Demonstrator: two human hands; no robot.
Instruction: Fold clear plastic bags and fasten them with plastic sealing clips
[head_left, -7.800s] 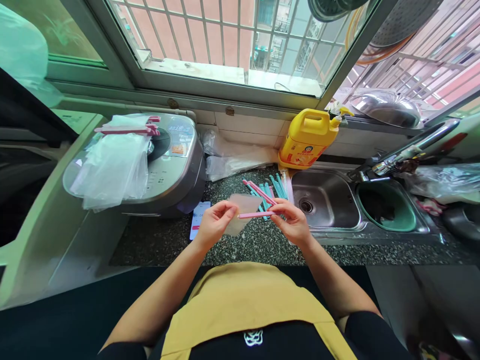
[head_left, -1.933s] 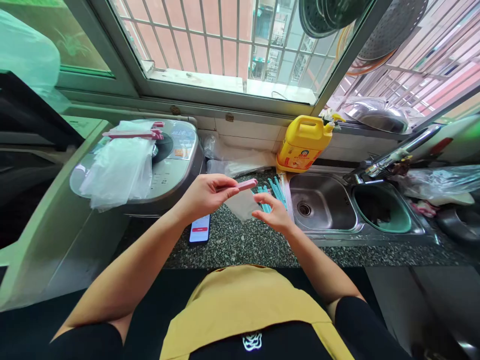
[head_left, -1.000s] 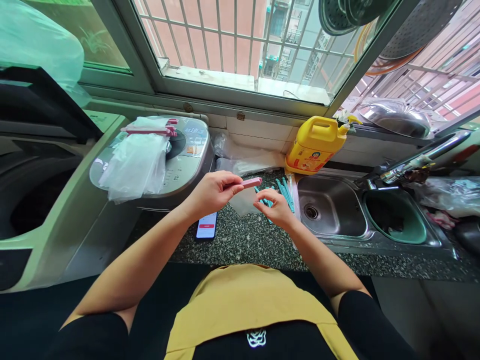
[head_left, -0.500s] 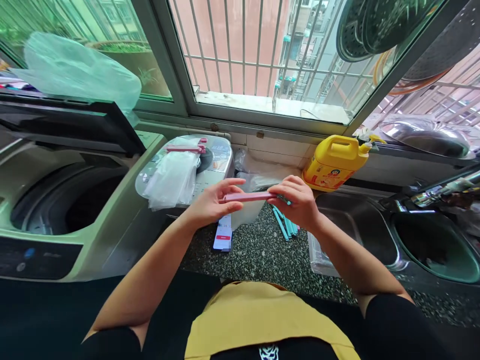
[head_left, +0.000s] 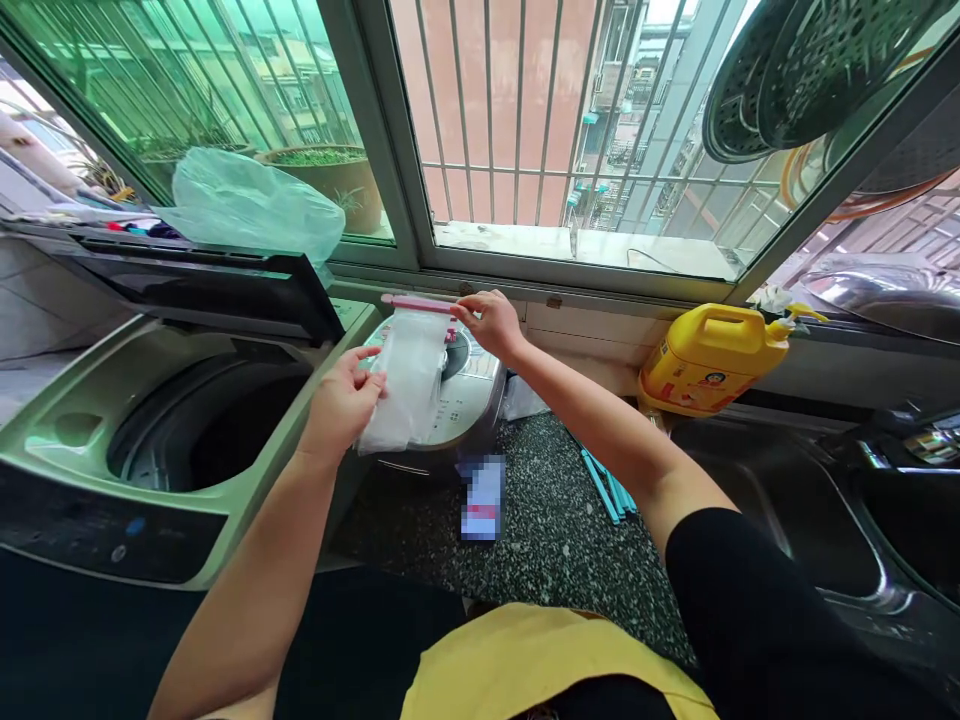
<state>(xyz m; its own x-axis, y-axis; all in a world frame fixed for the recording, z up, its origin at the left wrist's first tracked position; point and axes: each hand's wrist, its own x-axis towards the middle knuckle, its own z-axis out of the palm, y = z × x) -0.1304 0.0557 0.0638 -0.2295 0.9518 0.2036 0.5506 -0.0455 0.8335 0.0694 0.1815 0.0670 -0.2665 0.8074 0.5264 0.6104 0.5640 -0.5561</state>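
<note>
Pale green top-loading washing machine (head_left: pixel 67 440): far left, dark lid (head_left: pixel 225 295) raised.
Dark speckled stone worktop (head_left: pixel 551 550): centre, below the hands.
Rounded silver-grey appliance with button panel (head_left: pixel 472 400): on the worktop, beside the washing machine.
Yellow plastic jug with pump top (head_left: pixel 697 360): at the wall, right.
Translucent plastic bag (head_left: pixel 409 375): above the appliance, left edge at the left thumb.
Left hand (head_left: pixel 341 402): fingers curled, thumb tip at the bag; whether it pinches, cannot tell.
Right hand (head_left: pixel 492 322): thumb and fingers pinching the pink strip's right end.
Blurred-out phone (head_left: pixel 484 498): on the worktop, before the appliance.
Slim pink plastic strip (head_left: pixel 420 304): along the bag's top edge, running left from the right fingertips.
Thin teal strips (head_left: pixel 604 488): bunched on the worktop, partly behind the right forearm.
</note>
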